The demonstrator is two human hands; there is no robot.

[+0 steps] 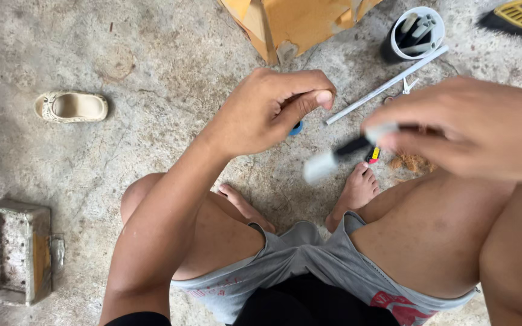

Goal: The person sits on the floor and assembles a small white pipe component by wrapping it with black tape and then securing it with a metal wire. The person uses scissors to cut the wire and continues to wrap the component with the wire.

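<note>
My left hand (267, 108) hovers above my knees with its fingers curled and thumb pressed to the forefinger; whether something small is pinched there is hidden. My right hand (472, 127) is blurred and grips a short white pipe piece with a black band (342, 154), its free end pointing left toward the left hand. I squat on a concrete floor (170, 72), my bare feet below the hands. A thin white pipe (388, 84) lies on the floor beyond them. A small blue object (297, 128) peeks out under the left hand.
A white bucket of pipe offcuts (418, 30) stands at the top right beside a yellow cardboard box (297, 24). A beige shoe (72, 106) lies at the left, a grey concrete block mould (13, 250) at the lower left. A small red-yellow item (373, 155) sits near my foot.
</note>
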